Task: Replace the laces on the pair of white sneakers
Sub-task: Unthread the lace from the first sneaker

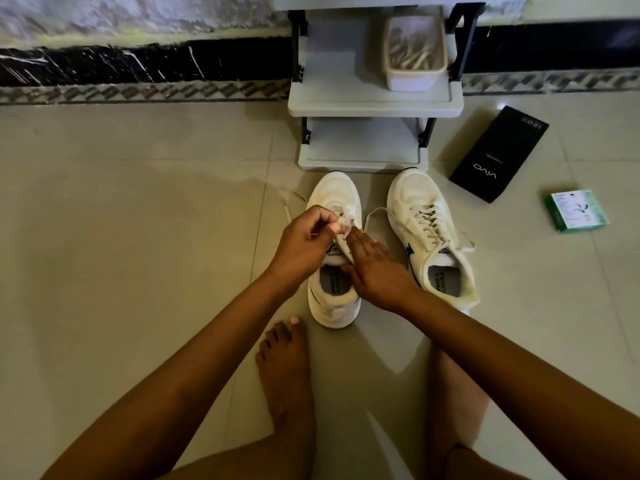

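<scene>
Clearly early going: a grey rack [375, 105] stands at the wall with a tub [415, 53] of what look like laces on its shelf, and both sneakers sit on the floor just before it. The right shoe [431, 233] is fully laced, its ends loose on the tile, untouched. The left shoe [334, 251] is being worked: the left hand [304, 242] pinches the lace [344, 223] above the eyelets, while the right hand [374, 268] lies flat, fingers straight, steadying the tongue. Whether lace is coming out or going in, I cannot tell. A black box [498, 154] and a green packet [576, 209] lie to the right.
</scene>
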`<state>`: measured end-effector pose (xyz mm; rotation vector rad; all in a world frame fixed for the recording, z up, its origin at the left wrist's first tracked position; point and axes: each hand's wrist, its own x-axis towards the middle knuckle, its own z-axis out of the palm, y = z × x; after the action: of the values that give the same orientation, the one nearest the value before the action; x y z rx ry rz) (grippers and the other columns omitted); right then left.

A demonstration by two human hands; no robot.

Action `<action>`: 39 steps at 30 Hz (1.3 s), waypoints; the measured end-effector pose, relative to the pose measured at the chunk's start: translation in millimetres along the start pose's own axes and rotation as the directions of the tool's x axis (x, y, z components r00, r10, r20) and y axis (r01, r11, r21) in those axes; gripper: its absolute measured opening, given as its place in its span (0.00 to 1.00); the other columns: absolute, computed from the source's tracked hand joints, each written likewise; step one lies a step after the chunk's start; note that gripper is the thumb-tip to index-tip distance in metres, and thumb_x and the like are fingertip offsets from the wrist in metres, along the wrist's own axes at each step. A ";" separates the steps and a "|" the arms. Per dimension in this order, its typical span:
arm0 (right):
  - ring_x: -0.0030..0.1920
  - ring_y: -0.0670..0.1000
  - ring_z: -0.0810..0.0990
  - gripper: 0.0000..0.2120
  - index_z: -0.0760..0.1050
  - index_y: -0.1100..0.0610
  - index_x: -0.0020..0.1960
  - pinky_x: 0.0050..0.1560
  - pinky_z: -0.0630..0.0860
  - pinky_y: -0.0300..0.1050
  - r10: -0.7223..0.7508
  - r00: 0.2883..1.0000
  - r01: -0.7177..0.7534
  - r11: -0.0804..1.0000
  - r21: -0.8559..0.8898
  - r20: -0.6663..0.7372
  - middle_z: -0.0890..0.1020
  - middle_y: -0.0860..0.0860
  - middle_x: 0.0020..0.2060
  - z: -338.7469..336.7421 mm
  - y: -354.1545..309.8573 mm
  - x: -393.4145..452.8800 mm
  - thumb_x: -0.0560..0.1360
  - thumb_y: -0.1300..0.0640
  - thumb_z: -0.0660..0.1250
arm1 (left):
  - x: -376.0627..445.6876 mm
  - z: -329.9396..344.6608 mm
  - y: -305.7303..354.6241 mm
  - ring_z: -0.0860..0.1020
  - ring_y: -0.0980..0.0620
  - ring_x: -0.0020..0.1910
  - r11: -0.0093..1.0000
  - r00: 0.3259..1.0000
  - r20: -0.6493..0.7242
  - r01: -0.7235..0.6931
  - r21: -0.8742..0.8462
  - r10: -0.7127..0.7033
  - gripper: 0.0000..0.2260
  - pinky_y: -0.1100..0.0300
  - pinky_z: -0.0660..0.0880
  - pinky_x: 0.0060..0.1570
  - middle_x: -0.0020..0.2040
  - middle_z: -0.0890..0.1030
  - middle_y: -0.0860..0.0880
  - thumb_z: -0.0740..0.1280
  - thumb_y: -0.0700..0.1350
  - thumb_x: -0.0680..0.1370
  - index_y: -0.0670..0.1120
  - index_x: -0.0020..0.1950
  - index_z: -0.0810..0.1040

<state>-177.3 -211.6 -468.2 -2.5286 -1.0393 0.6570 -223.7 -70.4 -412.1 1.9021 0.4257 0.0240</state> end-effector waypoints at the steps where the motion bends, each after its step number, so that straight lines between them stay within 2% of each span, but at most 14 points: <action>1: 0.77 0.51 0.47 0.29 0.44 0.58 0.77 0.74 0.45 0.44 -0.002 1.000 0.002 1.000 0.006 0.000 0.48 0.55 0.77 -0.2 -1.0 -0.2 0.82 0.49 0.51 | 0.1 -1.7 -2.8 0.77 0.55 0.50 0.994 0.999 0.017 -0.039 0.099 0.038 0.03 0.60 0.74 0.52 0.48 0.79 0.50 0.65 0.39 0.77 0.44 0.49 0.76; 5: 0.76 0.52 0.53 0.30 0.49 0.58 0.77 0.74 0.50 0.44 -0.016 0.999 0.019 0.998 0.060 -0.049 0.55 0.56 0.76 0.0 -2.6 -2.0 0.80 0.45 0.49 | -2.2 -4.5 -26.6 0.75 0.49 0.56 0.802 0.987 0.113 -0.161 0.576 0.117 0.10 0.55 0.73 0.50 0.58 0.77 0.48 0.68 0.42 0.75 0.47 0.56 0.77; 8: 0.76 0.53 0.53 0.29 0.48 0.58 0.77 0.75 0.48 0.44 -0.021 0.999 0.023 0.999 0.047 -0.043 0.54 0.56 0.76 -0.8 -2.1 -2.0 0.81 0.49 0.53 | -1.7 -5.4 -24.9 0.76 0.48 0.52 0.804 0.979 0.019 -0.179 0.567 0.204 0.04 0.54 0.73 0.47 0.51 0.80 0.48 0.68 0.43 0.75 0.45 0.48 0.80; 13: 0.73 0.55 0.60 0.27 0.54 0.57 0.76 0.72 0.56 0.46 -0.019 0.998 0.024 0.997 0.075 -0.059 0.62 0.57 0.73 -4.4 -4.0 -1.5 0.80 0.51 0.57 | -0.2 -5.6 36.1 0.79 0.55 0.44 0.954 0.959 0.134 -0.267 0.138 0.249 0.02 0.62 0.75 0.48 0.41 0.80 0.51 0.67 0.41 0.75 0.45 0.43 0.78; 16: 0.73 0.55 0.59 0.27 0.55 0.57 0.76 0.72 0.56 0.45 -0.012 0.997 0.018 0.997 0.079 -0.072 0.61 0.56 0.74 -4.5 -5.0 -2.8 0.80 0.52 0.57 | 6.2 -10.2 36.8 0.77 0.52 0.51 0.882 0.961 0.127 -0.274 0.384 0.244 0.04 0.55 0.75 0.53 0.49 0.80 0.50 0.68 0.42 0.75 0.47 0.48 0.79; 18: 0.75 0.53 0.56 0.28 0.52 0.56 0.77 0.74 0.54 0.45 -0.015 0.998 0.020 0.997 0.081 -0.066 0.58 0.55 0.75 -3.0 -4.2 -3.4 0.80 0.51 0.56 | 5.1 -14.8 14.8 0.74 0.49 0.58 0.733 0.975 0.200 -0.203 0.649 0.093 0.11 0.53 0.73 0.55 0.58 0.77 0.48 0.69 0.44 0.74 0.49 0.56 0.79; 20: 0.76 0.52 0.53 0.29 0.50 0.55 0.77 0.75 0.51 0.45 -0.014 0.998 0.019 0.996 0.089 -0.059 0.55 0.54 0.76 -1.9 -3.1 -2.1 0.81 0.50 0.56 | -1.1 -14.4 -6.2 0.74 0.48 0.59 0.689 0.983 0.174 -0.160 0.707 0.050 0.11 0.55 0.73 0.52 0.60 0.76 0.49 0.68 0.45 0.75 0.50 0.58 0.78; 23: 0.76 0.52 0.52 0.29 0.48 0.56 0.77 0.75 0.49 0.44 -0.009 0.999 0.013 0.997 0.073 -0.052 0.53 0.55 0.76 -1.2 -4.1 -1.3 0.81 0.50 0.54 | -3.3 -8.4 -13.0 0.74 0.49 0.56 0.645 0.973 0.116 -0.218 0.732 0.198 0.07 0.56 0.72 0.47 0.56 0.78 0.49 0.66 0.45 0.77 0.47 0.53 0.80; 25: 0.76 0.52 0.51 0.29 0.47 0.58 0.77 0.74 0.47 0.44 -0.003 1.000 0.004 0.999 0.036 -0.027 0.53 0.56 0.76 -1.2 -3.0 -2.2 0.81 0.50 0.53 | 3.3 -8.8 -9.2 0.76 0.50 0.53 0.749 0.973 0.114 -0.228 0.623 0.201 0.04 0.56 0.73 0.48 0.50 0.80 0.49 0.68 0.42 0.75 0.46 0.48 0.82; 27: 0.76 0.52 0.49 0.29 0.46 0.58 0.77 0.74 0.47 0.45 0.011 1.000 -0.010 0.999 0.030 -0.009 0.51 0.56 0.76 -1.1 -0.7 -2.6 0.81 0.50 0.53 | 7.6 -13.6 3.5 0.78 0.56 0.46 0.947 0.979 0.162 -0.168 0.272 0.127 0.03 0.59 0.74 0.49 0.44 0.81 0.51 0.70 0.38 0.73 0.45 0.44 0.81; 30: 0.77 0.52 0.47 0.30 0.43 0.57 0.77 0.74 0.46 0.45 0.011 1.000 -0.011 0.999 0.053 -0.004 0.49 0.55 0.77 0.1 -2.3 -1.0 0.81 0.50 0.53 | 6.8 -20.5 13.0 0.79 0.56 0.44 0.996 0.980 0.181 -0.087 0.020 0.082 0.03 0.63 0.76 0.48 0.42 0.81 0.51 0.71 0.37 0.73 0.44 0.44 0.81; 33: 0.76 0.52 0.48 0.29 0.45 0.58 0.77 0.74 0.47 0.45 0.006 1.000 -0.006 0.998 0.060 -0.001 0.50 0.55 0.77 -0.4 -4.1 -0.5 0.82 0.50 0.52 | 5.8 -21.0 0.7 0.78 0.52 0.50 0.945 0.984 0.143 -0.147 0.292 0.108 0.08 0.55 0.76 0.51 0.50 0.80 0.51 0.73 0.41 0.72 0.46 0.50 0.81; 36: 0.75 0.56 0.55 0.29 0.51 0.60 0.76 0.73 0.53 0.45 -0.008 0.999 0.013 0.994 0.110 -0.049 0.56 0.57 0.75 -1.4 -4.9 -2.7 0.80 0.49 0.54 | 1.3 -19.7 -18.0 0.74 0.52 0.58 0.728 0.974 0.199 -0.217 0.650 0.112 0.12 0.55 0.74 0.50 0.57 0.76 0.52 0.70 0.45 0.73 0.52 0.57 0.79; 39: 0.75 0.56 0.57 0.28 0.55 0.61 0.75 0.71 0.52 0.39 -0.030 0.995 0.043 0.990 0.131 -0.100 0.59 0.57 0.74 -2.2 -6.0 -4.1 0.80 0.51 0.56 | -1.2 -13.6 -19.5 0.74 0.51 0.57 0.696 0.972 0.109 -0.226 0.681 0.209 0.08 0.59 0.71 0.47 0.56 0.78 0.51 0.68 0.47 0.75 0.50 0.54 0.81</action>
<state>-182.1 -210.8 -462.4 -2.3961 -0.9723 0.5661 -233.2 -52.6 -424.6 2.6953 0.1899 -0.0021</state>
